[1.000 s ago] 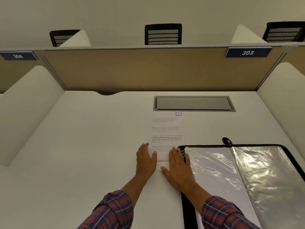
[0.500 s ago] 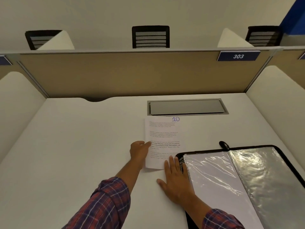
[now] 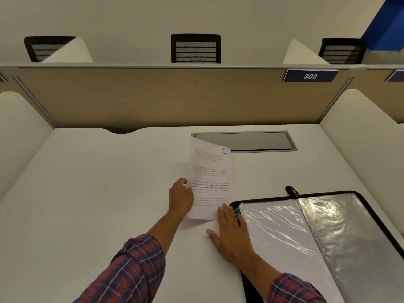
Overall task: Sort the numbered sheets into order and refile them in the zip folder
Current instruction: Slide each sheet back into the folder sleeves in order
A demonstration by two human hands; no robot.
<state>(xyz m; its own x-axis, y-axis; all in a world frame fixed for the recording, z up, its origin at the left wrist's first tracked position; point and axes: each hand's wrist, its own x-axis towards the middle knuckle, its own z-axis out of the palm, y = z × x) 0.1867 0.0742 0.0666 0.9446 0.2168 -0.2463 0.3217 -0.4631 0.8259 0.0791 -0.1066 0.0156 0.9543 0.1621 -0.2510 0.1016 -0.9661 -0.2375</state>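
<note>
Lifted since the last frame, sheet 10 tilts up off the desk just toward 12 o'clock from centre. The left hand pinches its left edge with curled fingers, while the right hand lies flat, fingers straight and together, at its near corner. Sorting is probably starting — one sheet, one open zip folder at 4 o'clock, two hands.

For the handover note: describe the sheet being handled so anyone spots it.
On the white desk, near the grey metal flap, a white printed sheet tilts up in the left hand. A handwritten blue 10 marks its top right corner.
</note>
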